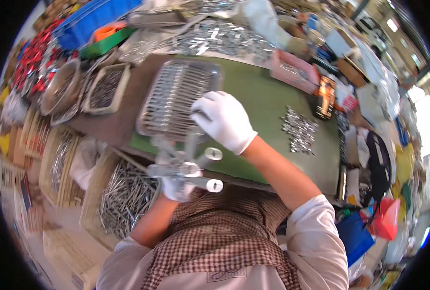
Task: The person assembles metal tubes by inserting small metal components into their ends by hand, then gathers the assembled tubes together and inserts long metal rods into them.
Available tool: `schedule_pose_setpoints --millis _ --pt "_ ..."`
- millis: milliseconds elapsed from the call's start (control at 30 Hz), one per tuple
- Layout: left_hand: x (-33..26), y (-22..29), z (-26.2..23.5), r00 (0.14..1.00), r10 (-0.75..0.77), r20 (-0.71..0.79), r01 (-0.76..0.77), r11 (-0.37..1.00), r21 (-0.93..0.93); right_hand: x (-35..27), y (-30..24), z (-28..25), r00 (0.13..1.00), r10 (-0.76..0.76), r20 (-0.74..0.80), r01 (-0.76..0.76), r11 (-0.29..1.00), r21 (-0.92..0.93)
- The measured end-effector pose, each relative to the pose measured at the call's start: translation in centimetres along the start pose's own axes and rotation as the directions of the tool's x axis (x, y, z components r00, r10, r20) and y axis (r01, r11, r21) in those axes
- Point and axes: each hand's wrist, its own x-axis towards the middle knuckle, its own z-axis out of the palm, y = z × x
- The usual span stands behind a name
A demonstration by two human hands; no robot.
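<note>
My left hand (176, 189), in a white glove, is closed around several metal tubes (195, 181) with pale round ends. They are smeared by motion and fan out in front of the tray. My right hand (224, 121), also gloved in white, hangs over the right side of a clear plastic tray (216, 72). Its fingers are curled together, and whatever is between them is hidden. Rows of slim silver metal pieces (174, 92) lie side by side in the tray.
A heap of small metal parts (299, 130) lies on the green mat (253, 92). Behind it stand a pink bin (295, 72) and an orange-black box (326, 96). A crate of long metal rods (128, 195) is at lower left; a tub of dark small parts (107, 88) sits left of the tray.
</note>
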Motion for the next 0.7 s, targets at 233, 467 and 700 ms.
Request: schedule_pose_setpoints --millis 233,467,700 --pt "0.5 -1.4 -0.4 0.675 0.449 -0.585 -0.215 0.878 0.427 3.3 -0.8 4.5 0.995 -0.013 0.095 0.014 1.000 -0.011" --pt "-2.4 0.3 -5.1 0.772 0.601 -0.209 -0.379 0.698 0.607 6.5 -2.5 8.1 0.957 0.116 0.266 -0.043 0.963 -0.266" --pt "-0.7 0.0 -4.7 0.775 0.588 -0.233 -0.464 0.779 0.422 6.4 -3.5 7.8 0.918 0.283 0.279 -0.186 0.926 -0.327"
